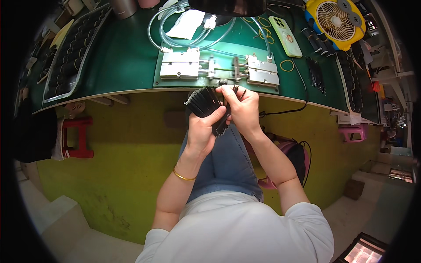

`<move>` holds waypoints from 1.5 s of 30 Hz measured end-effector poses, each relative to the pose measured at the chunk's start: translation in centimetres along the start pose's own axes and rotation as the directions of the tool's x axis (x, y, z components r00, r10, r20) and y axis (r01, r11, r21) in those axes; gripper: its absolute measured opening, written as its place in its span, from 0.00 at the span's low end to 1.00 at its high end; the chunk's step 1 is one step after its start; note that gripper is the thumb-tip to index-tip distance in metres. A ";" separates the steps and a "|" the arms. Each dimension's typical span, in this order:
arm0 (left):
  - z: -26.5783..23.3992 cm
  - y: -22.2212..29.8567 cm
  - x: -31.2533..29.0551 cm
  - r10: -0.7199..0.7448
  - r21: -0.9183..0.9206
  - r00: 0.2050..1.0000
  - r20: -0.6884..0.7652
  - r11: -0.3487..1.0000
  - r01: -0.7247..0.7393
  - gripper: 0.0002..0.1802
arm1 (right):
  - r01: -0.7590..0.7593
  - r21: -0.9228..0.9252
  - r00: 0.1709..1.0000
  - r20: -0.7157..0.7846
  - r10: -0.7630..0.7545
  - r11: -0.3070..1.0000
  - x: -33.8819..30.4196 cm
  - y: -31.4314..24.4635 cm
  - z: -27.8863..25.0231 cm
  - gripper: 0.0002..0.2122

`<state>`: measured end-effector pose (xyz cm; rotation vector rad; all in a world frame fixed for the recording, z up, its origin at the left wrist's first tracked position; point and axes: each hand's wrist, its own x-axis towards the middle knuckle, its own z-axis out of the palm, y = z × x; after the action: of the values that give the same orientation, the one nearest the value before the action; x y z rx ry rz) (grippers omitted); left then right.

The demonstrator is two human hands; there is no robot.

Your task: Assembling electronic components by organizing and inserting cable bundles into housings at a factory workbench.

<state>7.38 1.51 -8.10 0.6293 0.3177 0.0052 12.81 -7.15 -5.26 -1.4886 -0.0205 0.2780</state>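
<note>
My left hand (201,131) is closed around a fanned bundle of thin black strips (204,102) with pale tips, held just off the bench's front edge. My right hand (246,111), beside it, has thumb and forefinger pinched on a black strip (235,89); the fingers partly hide how many are there. Right beyond my hands stands a metal fixture, with a silver block at the left (180,65) and another at the right (263,71). Rods and small jaws (223,81) lie between the blocks. The strip's far end is close to these jaws; I cannot tell whether they touch.
Clear tubes (164,33) loop behind the fixture on the green bench (118,57). A phone (285,37), rubber bands (287,65), loose black strips (316,76) and a yellow fan (337,22) lie to the right. Trays with black bundles (72,65) flank the bench. A red stool (79,138) stands left.
</note>
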 end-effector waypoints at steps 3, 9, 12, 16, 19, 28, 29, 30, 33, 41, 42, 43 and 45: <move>0.2 -0.2 0.2 0.007 -0.015 1.000 0.000 1.000 -0.007 0.07 | -0.019 0.033 0.999 -0.025 0.020 0.999 0.1 0.3 -0.2 0.09; 0.5 -0.1 0.4 0.005 -0.007 1.000 0.014 1.000 -0.005 0.07 | -0.048 0.063 0.998 -0.035 0.050 0.997 0.5 0.1 -0.3 0.09; 0.9 0.2 0.3 0.020 -0.010 1.000 0.002 1.000 -0.020 0.07 | -0.057 0.063 0.998 -0.024 0.058 0.996 0.6 0.1 -0.4 0.09; 0.6 -0.3 0.4 0.002 -0.021 1.000 -0.004 1.000 -0.002 0.08 | -0.053 0.069 0.998 -0.011 0.054 0.996 0.8 0.5 -0.6 0.09; 0.9 -0.2 0.1 0.004 -0.040 1.000 -0.023 0.999 -0.005 0.07 | -0.053 0.081 0.999 -0.007 0.054 0.995 0.7 0.4 -0.7 0.09; 0.7 0.2 -0.1 -0.004 0.002 1.000 0.000 1.000 0.004 0.06 | -0.014 0.044 1.000 0.012 0.013 0.999 0.0 0.1 -0.3 0.10; 0.7 0.2 -0.1 -0.004 0.002 1.000 -0.001 1.000 0.004 0.06 | -0.008 0.037 1.000 0.019 0.007 0.999 0.0 0.1 -0.3 0.09; 0.6 0.2 -0.1 -0.008 0.004 1.000 0.005 1.000 0.008 0.06 | -0.002 0.031 1.000 0.026 0.001 1.000 -0.1 0.1 -0.4 0.09; 0.4 0.1 0.0 -0.019 0.009 1.000 0.014 1.000 0.019 0.06 | 0.000 0.029 1.000 0.005 0.000 1.000 0.1 0.2 -0.3 0.09; 0.4 -0.2 0.5 0.003 0.007 1.000 -0.014 1.000 -0.003 0.06 | -0.040 0.040 0.999 -0.031 0.041 0.998 0.6 0.1 -0.3 0.09; 0.4 -0.2 0.5 0.002 0.012 1.000 -0.011 1.000 -0.002 0.06 | -0.041 0.039 0.999 -0.033 0.042 0.998 0.6 0.1 -0.3 0.09; 0.4 -0.2 0.5 0.001 0.017 1.000 -0.009 1.000 -0.001 0.06 | -0.044 0.039 0.998 -0.034 0.045 0.998 0.6 0.1 -0.3 0.09; 0.4 -0.2 0.5 0.000 0.022 1.000 -0.009 1.000 0.000 0.06 | -0.053 0.049 0.998 -0.030 0.055 0.997 0.7 0.1 -0.4 0.09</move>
<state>7.97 1.13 -8.03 0.6508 0.3270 0.0046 13.54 -7.40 -5.51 -1.4471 0.0514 0.2965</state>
